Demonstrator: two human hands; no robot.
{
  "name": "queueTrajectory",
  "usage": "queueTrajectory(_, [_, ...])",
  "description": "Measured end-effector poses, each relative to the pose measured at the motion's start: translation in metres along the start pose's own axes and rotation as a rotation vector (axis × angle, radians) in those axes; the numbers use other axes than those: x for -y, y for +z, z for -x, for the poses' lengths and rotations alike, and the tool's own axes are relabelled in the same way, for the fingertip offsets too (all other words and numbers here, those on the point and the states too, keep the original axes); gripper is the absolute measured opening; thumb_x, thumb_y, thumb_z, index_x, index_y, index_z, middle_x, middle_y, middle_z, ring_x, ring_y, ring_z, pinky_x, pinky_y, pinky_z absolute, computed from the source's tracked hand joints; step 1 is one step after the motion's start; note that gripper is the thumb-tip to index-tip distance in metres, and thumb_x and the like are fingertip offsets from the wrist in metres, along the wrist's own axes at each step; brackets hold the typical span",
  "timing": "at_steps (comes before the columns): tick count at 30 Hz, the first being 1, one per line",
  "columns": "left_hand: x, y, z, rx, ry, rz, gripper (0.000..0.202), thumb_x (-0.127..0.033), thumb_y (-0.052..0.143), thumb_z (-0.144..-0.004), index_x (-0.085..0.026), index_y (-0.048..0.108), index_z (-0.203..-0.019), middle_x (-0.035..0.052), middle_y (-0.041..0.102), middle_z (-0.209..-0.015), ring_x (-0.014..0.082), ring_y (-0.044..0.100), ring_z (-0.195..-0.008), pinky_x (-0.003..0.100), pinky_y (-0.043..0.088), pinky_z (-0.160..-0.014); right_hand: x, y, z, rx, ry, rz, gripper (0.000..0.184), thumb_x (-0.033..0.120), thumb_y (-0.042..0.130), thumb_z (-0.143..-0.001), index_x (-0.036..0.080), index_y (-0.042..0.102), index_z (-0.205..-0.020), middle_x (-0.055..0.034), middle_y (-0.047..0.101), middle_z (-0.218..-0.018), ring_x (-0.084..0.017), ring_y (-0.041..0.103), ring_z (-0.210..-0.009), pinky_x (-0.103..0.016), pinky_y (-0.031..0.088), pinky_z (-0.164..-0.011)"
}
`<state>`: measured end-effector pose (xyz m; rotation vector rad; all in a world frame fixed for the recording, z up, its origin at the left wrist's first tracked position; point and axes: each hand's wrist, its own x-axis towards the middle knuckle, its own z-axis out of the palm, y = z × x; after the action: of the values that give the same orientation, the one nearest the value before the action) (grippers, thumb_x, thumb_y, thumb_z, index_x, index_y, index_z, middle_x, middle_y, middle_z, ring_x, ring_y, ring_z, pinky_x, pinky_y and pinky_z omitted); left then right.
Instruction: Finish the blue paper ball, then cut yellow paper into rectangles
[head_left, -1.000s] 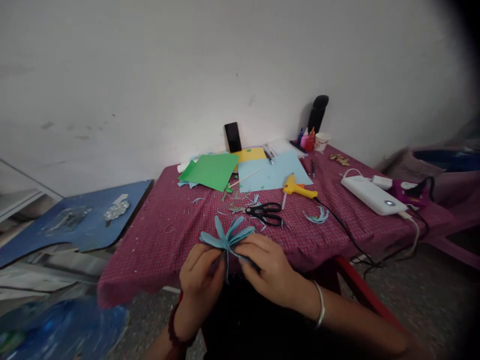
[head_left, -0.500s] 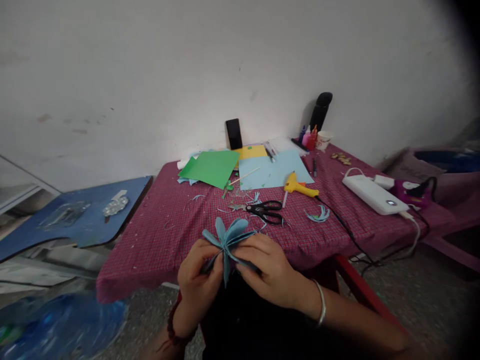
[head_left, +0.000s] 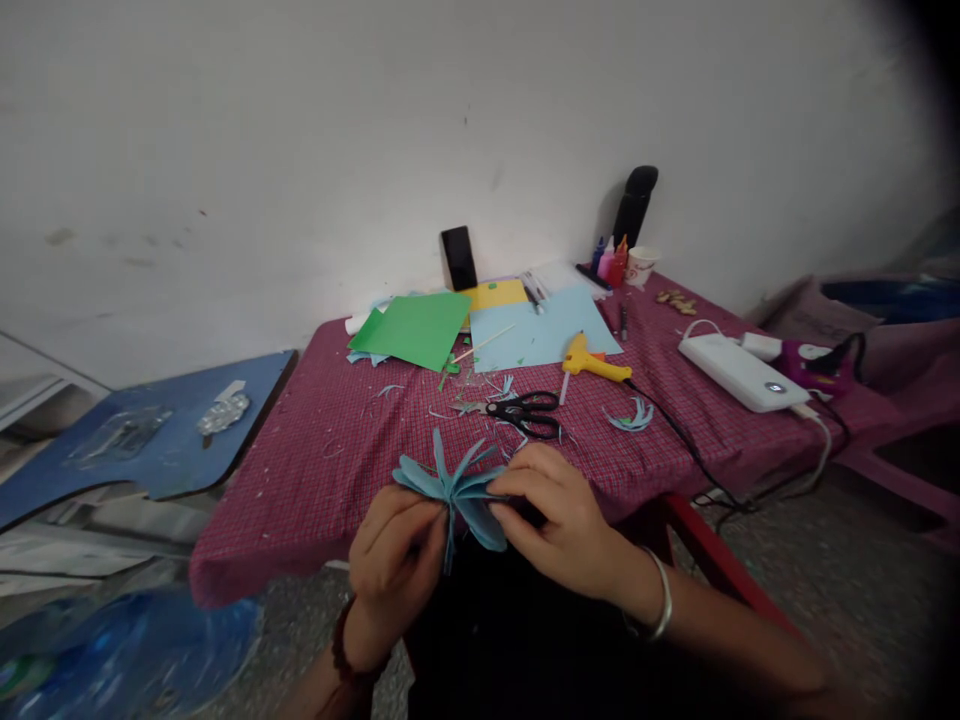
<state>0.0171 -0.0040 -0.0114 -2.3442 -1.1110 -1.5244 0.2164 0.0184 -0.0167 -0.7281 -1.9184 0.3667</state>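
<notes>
A light blue paper flower [head_left: 454,486] with several looped petals is held in front of the near edge of a table covered in red checked cloth [head_left: 337,450]. My left hand [head_left: 394,560] pinches the flower at its centre from below left. My right hand [head_left: 559,520] grips a petal on its right side, fingers curled. Black scissors [head_left: 525,412] lie on the cloth just beyond the flower.
A yellow glue gun [head_left: 589,362] with a black cord, green paper [head_left: 412,328], light blue paper [head_left: 540,335], yellow paper [head_left: 495,294], a phone [head_left: 458,257] against the wall, paint bottles [head_left: 609,262], a cup [head_left: 640,266], a white power bank [head_left: 733,371]. A blue board [head_left: 150,430] lies at left.
The flower's petals have spread wider and one now hangs lower right. My right hand has shifted to the right side of the flower. The view has dropped slightly.
</notes>
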Motion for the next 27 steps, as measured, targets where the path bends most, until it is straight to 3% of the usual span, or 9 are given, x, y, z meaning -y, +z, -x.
queueTrajectory(5, [-0.001,-0.002,0.001,0.046,-0.038,0.041,0.022,0.002,0.063,-0.076,-0.017,0.062,-0.088,0.0015,0.062,-0.077,0.0123,0.060,-0.072,0.024,0.049,-0.065,-0.002,-0.002,-0.002,-0.013,0.034,0.058,0.006,0.013,0.060,-0.085,0.018,0.059,-0.087,-0.0029,0.059,-0.085,-0.017,0.053,-0.081,-0.034,0.040,-0.073])
queueTrajectory(11, [-0.002,-0.008,0.000,0.088,-0.075,0.119,0.022,0.002,0.063,-0.077,-0.016,0.063,-0.090,0.0009,0.060,-0.077,0.0118,0.058,-0.072,0.024,0.049,-0.063,0.001,-0.003,-0.009,0.100,-0.032,0.029,0.013,0.015,0.058,-0.088,0.019,0.062,-0.099,-0.0042,0.064,-0.098,-0.017,0.055,-0.091,-0.035,0.040,-0.080])
queueTrajectory(16, [-0.004,-0.008,-0.003,0.111,-0.036,0.108,0.024,0.005,0.062,-0.076,-0.014,0.063,-0.090,0.0025,0.061,-0.080,0.0117,0.058,-0.076,0.024,0.049,-0.067,0.006,0.003,-0.014,0.152,-0.101,-0.014,0.009,0.014,0.055,-0.089,0.016,0.062,-0.093,-0.0042,0.063,-0.086,-0.016,0.054,-0.081,-0.031,0.042,-0.073])
queueTrajectory(27, [-0.008,-0.009,-0.004,0.191,-0.045,0.184,0.020,0.004,0.060,-0.078,-0.013,0.062,-0.088,0.0026,0.060,-0.077,0.0120,0.057,-0.075,0.025,0.048,-0.068,0.004,0.010,-0.011,0.116,-0.177,-0.060,0.013,0.011,0.050,-0.090,0.015,0.061,-0.083,-0.0046,0.063,-0.077,-0.016,0.052,-0.075,-0.031,0.040,-0.069])
